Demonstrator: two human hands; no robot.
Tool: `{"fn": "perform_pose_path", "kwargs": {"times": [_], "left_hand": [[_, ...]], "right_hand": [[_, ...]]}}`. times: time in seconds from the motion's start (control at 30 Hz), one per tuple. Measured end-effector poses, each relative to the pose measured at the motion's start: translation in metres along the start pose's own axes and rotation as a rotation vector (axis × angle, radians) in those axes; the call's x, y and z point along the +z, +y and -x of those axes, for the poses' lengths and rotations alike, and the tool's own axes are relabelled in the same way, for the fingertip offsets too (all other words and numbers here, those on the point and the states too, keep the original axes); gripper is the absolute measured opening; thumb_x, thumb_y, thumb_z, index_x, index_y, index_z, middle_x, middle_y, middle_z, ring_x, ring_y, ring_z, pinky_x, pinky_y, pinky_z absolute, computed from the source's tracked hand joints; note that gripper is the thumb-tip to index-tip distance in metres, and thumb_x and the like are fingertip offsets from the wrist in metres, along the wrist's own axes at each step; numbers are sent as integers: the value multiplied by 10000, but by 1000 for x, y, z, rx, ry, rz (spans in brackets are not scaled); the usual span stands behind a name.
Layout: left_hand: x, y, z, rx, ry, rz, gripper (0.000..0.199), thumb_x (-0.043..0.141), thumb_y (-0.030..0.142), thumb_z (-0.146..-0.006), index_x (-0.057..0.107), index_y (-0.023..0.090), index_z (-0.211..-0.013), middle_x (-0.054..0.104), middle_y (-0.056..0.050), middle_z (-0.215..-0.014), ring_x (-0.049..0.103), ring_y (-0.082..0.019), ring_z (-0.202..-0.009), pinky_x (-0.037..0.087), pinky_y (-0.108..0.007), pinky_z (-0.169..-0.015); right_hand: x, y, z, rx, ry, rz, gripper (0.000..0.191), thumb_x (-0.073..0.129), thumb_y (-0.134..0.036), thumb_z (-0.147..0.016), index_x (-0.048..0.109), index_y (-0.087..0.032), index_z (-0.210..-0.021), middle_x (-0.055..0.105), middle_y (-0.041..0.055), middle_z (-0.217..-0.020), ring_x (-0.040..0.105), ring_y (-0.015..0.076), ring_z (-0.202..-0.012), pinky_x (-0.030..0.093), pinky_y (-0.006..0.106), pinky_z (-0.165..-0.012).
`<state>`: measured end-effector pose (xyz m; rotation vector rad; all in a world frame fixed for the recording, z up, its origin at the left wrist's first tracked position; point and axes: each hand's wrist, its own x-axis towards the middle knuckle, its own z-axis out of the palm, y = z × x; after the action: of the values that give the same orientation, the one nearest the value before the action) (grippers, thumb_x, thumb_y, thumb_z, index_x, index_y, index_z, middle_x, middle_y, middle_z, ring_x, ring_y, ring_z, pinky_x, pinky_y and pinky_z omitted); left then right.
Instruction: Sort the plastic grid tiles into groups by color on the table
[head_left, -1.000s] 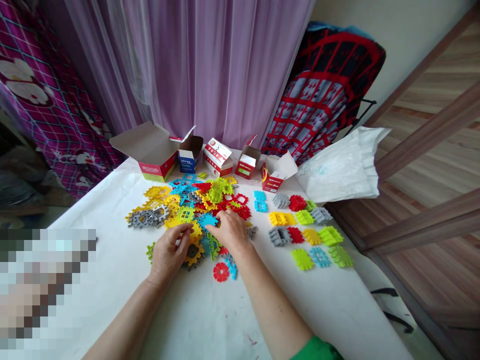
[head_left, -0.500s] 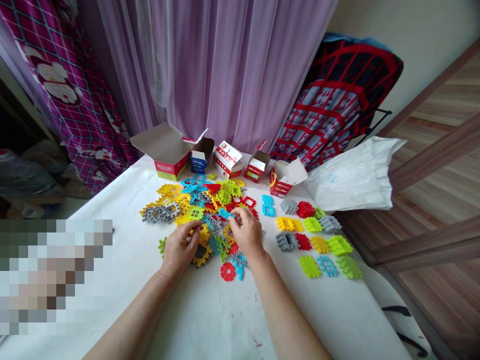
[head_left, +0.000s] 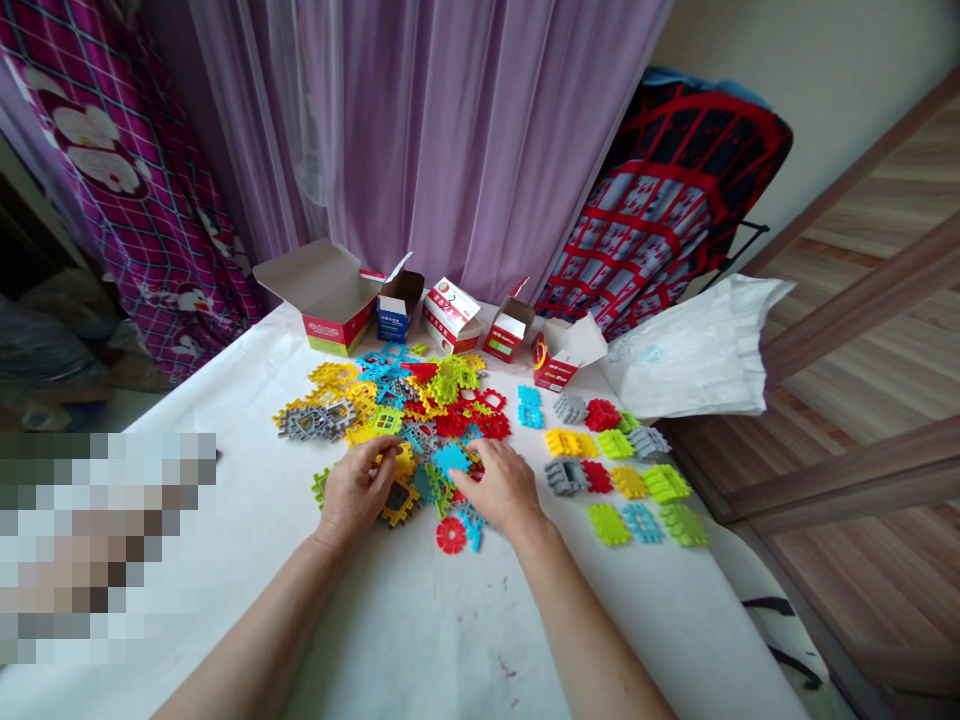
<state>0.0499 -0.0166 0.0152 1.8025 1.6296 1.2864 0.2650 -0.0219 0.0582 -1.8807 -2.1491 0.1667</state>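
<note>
My left hand [head_left: 360, 487] is at the near left of a mixed pile of plastic pieces [head_left: 397, 385]. Its thumb and fingertips come together beside yellow pieces, and whatever they pinch is too small to make out. My right hand [head_left: 501, 485] hovers over the right side of the pile with thumb and fingers apart. A blue square piece [head_left: 451, 459] lies between the hands, near the right thumb. A red round piece [head_left: 451, 535] rests at the pile's near edge. To the right are sorted stacks in several colours, among them yellow [head_left: 570, 443] and grey [head_left: 565, 477].
Several open boxes, including a large red one [head_left: 339, 333] and a small blue one [head_left: 393, 322], stand along the back of the white table [head_left: 390, 640]. A white bag [head_left: 690, 350] lies at the back right. Purple curtains hang behind.
My right hand has opened, and the blue piece that was at its fingertips now lies flat on the pile. My left hand has barely moved. The view has shifted slightly.
</note>
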Motion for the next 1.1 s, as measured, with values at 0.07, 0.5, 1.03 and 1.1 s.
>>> {"fn": "perform_pose_path", "kwargs": {"times": [0.07,0.5,1.03,1.1], "left_hand": [[0,1,0,-1,2,2,290,485,395,-870,706,248,-987,763,-22,-871,640,-125,-629,528,-251,-622],[0,-1,1,-6,7,24,294,484,403,-868,707,251,-985,766,-20,-857,638,-124,-628,530,-242,-613],[2,-6,-1,-47,8,56,303,504,440,-864,714,252,-978,773,-27,-865,664,-129,-642,545,-238,-602],[2,-6,-2,-55,9,60,302,507,445,-861,717,255,-966,772,-24,-855,657,-125,-618,546,-238,-595]], "right_hand": [[0,-7,2,29,-16,57,360,687,-442,-812,636,-210,-1083,693,86,-1058,618,266,-1041,472,365,-886],[4,-4,6,70,25,-3,315,671,-368,-809,615,-225,-1084,714,62,-1050,640,229,-1036,459,318,-872],[-39,120,-127,621,-52,199,467,571,-574,-850,663,-236,-1158,700,98,-1214,643,295,-1142,494,364,-857],[-35,122,-135,643,-79,230,495,567,-580,-844,662,-235,-1186,698,114,-1217,644,307,-1144,501,381,-862]]}}
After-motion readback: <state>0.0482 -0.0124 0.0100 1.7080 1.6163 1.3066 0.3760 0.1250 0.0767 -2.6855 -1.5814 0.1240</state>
